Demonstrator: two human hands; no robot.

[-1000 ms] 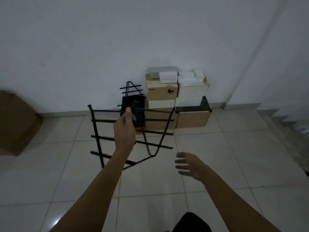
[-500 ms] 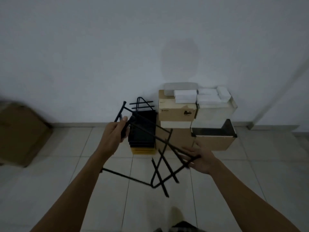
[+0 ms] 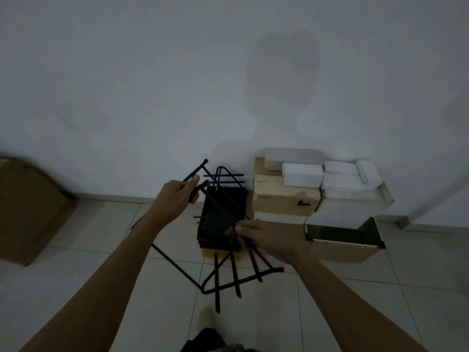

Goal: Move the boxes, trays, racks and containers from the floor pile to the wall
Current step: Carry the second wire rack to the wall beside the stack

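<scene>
**Wire rack in both hands, just in front of the wall stack**

- Left hand (image 3: 177, 196): fingers curled round one top rod of the black wire rack (image 3: 216, 280), near the rod's end.
- Right hand (image 3: 269, 240): fingers wrapped round rods on the rack's lower right side. Thumb is on top.
- The rack is tilted, its upper end toward the wall (image 3: 152, 85) and its lower corner over the floor (image 3: 101, 301) tiles. Can't tell if that corner touches the floor.
- Directly behind it, a stack of black trays (image 3: 223, 214) stands at the wall on a yellow base (image 3: 215, 253). A second wire rack (image 3: 225, 174) pokes up behind the stack.
- Right of the trays there's a cardboard box (image 3: 284, 199) with white boxes (image 3: 302, 175) on top, beside a clear container (image 3: 355, 207) also holding white boxes.
- Below those is an open box (image 3: 342, 252) with a dark inside.
- Far left is a big brown box (image 3: 30, 212) at the wall, blurred.
</scene>
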